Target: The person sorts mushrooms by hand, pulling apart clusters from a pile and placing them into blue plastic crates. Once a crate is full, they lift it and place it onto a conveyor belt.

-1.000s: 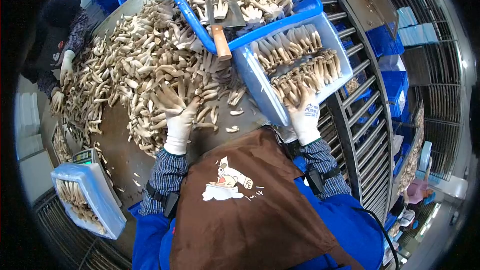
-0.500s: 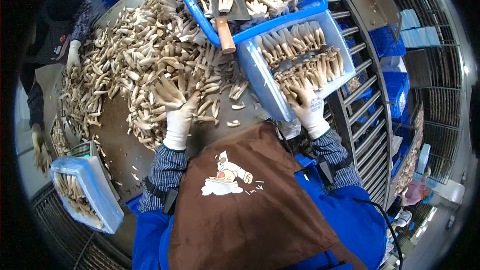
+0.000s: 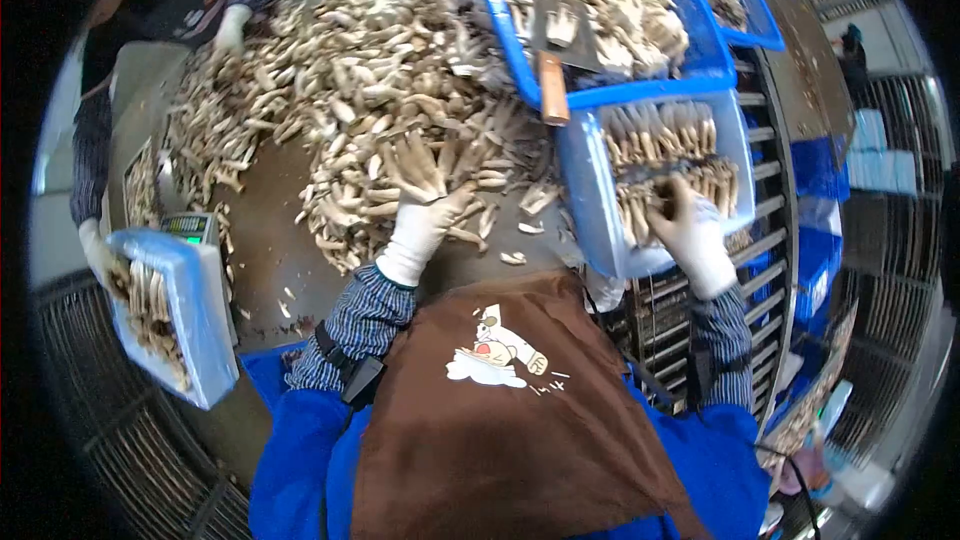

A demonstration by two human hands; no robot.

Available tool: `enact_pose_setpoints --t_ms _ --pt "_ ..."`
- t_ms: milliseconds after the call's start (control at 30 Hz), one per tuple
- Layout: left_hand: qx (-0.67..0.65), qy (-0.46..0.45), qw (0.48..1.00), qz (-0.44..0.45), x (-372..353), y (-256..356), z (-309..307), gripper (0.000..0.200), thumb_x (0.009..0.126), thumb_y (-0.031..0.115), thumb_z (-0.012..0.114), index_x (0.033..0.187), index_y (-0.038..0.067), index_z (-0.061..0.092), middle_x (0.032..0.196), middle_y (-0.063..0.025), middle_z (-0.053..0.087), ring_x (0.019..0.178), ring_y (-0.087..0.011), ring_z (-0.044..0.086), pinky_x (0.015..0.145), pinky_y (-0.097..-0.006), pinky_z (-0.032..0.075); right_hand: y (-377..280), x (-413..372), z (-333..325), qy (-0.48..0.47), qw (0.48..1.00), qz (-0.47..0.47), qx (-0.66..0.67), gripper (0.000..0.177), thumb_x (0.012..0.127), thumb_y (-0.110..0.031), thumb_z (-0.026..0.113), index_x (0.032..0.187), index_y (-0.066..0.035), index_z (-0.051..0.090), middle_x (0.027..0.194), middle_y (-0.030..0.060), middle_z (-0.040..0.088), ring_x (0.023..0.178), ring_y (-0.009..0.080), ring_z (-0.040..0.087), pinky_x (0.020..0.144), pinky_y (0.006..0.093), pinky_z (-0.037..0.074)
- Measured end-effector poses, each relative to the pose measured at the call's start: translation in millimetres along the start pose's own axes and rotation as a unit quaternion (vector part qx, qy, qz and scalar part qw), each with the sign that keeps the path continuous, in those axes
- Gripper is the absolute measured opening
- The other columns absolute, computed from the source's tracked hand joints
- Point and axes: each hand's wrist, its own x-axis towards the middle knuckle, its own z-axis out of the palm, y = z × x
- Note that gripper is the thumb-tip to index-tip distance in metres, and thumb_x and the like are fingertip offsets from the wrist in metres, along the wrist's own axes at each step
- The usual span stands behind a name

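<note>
My left hand (image 3: 425, 223), in a white glove, grips a bunch of pale mushrooms (image 3: 415, 165) at the near edge of the big mushroom pile (image 3: 350, 90) on the metal table. My right hand (image 3: 690, 230), also gloved, rests on the mushrooms in a pale blue tray (image 3: 590, 200), fingers curled among the near row. The tray holds two rows of mushrooms laid side by side.
A blue crate (image 3: 640, 90) of mushrooms with a wooden-handled cleaver (image 3: 552, 60) lies behind the tray. A roller conveyor (image 3: 780, 200) runs on the right. At left, a scale (image 3: 190, 230) and another filled tray (image 3: 170, 310). Another person's gloved hands (image 3: 232, 25) work the pile's far side.
The view has swung left. My right hand shifted deeper into the tray's near row. My left hand keeps its hold on the bunch at the pile's edge.
</note>
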Motion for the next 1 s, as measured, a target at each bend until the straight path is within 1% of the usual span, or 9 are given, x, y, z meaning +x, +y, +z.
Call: enact_pose_setpoints --t_ms 133,300,400,467,533,733,800,900,1000 --pt "-0.096 0.050 0.994 0.018 2 -11 -18 0.065 0.094 0.001 0.063 0.150 0.013 0.034 0.132 -0.0089 0.058 0.108 -0.0215 0.064 0.084 -0.0410 0.060 -63 14 -9 0.034 0.906 0.038 0.419 0.025 0.087 -0.007 0.069 0.108 0.001 0.057 0.090 0.0128 0.065 0.078 0.0231 0.068 0.073 0.0333 0.055" --pt "-0.177 0.025 0.982 0.053 9 -7 -26 0.056 0.095 0.003 0.062 0.146 0.009 0.040 0.125 -0.0102 0.062 0.104 -0.0208 0.066 0.075 -0.0400 0.063 -151 66 63 -0.002 0.946 -0.096 0.309 0.052 0.088 -0.020 0.071 0.132 0.001 0.053 0.111 0.0184 0.066 0.099 0.0264 0.065 0.089 0.0358 0.052" --pt "-0.204 -0.002 0.977 0.068 13 2 -23 0.062 0.093 0.000 0.061 0.149 0.008 0.037 0.143 -0.0122 0.048 0.120 -0.0194 0.056 0.088 -0.0353 0.058 -176 106 120 -0.122 0.789 -0.086 0.596 0.064 0.090 -0.028 0.071 0.143 -0.001 0.047 0.107 0.0123 0.066 0.098 0.0182 0.063 0.086 0.0313 0.051" --pt "0.115 0.048 0.988 0.092 7 29 -14 0.083 0.080 0.000 0.067 0.153 0.004 0.028 0.151 -0.0148 0.037 0.135 -0.0224 0.042 0.107 -0.0305 0.039 -192 109 125 -0.204 0.602 -0.039 0.771 0.059 0.092 -0.021 0.071 0.143 -0.002 0.048 0.103 -0.0007 0.062 0.093 0.0071 0.060 0.082 0.0239 0.050" --pt "0.159 0.066 0.967 0.188 24 13 -22 0.088 0.073 0.001 0.068 0.152 0.000 0.030 0.144 -0.0142 0.047 0.123 -0.0193 0.050 0.105 -0.0290 0.040 -197 118 127 -0.233 0.574 -0.046 0.784 0.052 0.092 -0.016 0.070 0.139 -0.001 0.053 0.109 0.0014 0.064 0.094 0.0080 0.060 0.085 0.0245 0.050" --pt "0.248 0.078 0.962 0.081 34 -3 -33 0.065 0.083 0.013 0.069 0.138 -0.005 0.041 0.135 -0.0182 0.051 0.134 -0.0220 0.043 0.111 -0.0317 0.035 -194 118 146 -0.143 0.699 -0.019 0.700 0.035 0.099 -0.024 0.063 0.126 -0.002 0.062 0.115 0.0047 0.067 0.097 0.0113 0.061 0.087 0.0254 0.048" --pt "0.306 0.163 0.935 0.079 25 2 -22 0.052 0.092 0.020 0.063 0.135 -0.003 0.043 0.123 -0.0151 0.058 0.117 -0.0172 0.056 0.094 -0.0267 0.048 -192 115 155 -0.132 0.613 0.060 0.776 0.034 0.100 -0.025 0.059 0.126 -0.002 0.062 0.112 0.0054 0.068 0.097 0.0106 0.059 0.086 0.0250 0.047" --pt "0.037 0.101 0.993 0.055 36 -15 -32 0.043 0.100 0.037 0.058 0.124 0.001 0.052 0.093 -0.0025 0.066 0.065 -0.0049 0.056 0.050 -0.0193 0.042 -187 107 151 -0.161 0.622 0.051 0.764 0.032 0.100 -0.023 0.059 0.125 -0.003 0.063 0.110 0.0047 0.068 0.097 0.0093 0.058 0.086 0.0247 0.047" --pt "0.039 0.106 0.994 0.006 31 -12 -36 0.042 0.099 0.037 0.061 0.121 0.002 0.054 0.092 -0.0029 0.067 0.062 -0.0055 0.056 0.048 -0.0195 0.041 -185 107 151 -0.175 0.615 0.026 0.768 0.027 0.100 -0.020 0.059 0.122 -0.005 0.062 0.103 0.0017 0.066 0.093 0.0088 0.058 0.084 0.0253 0.049"
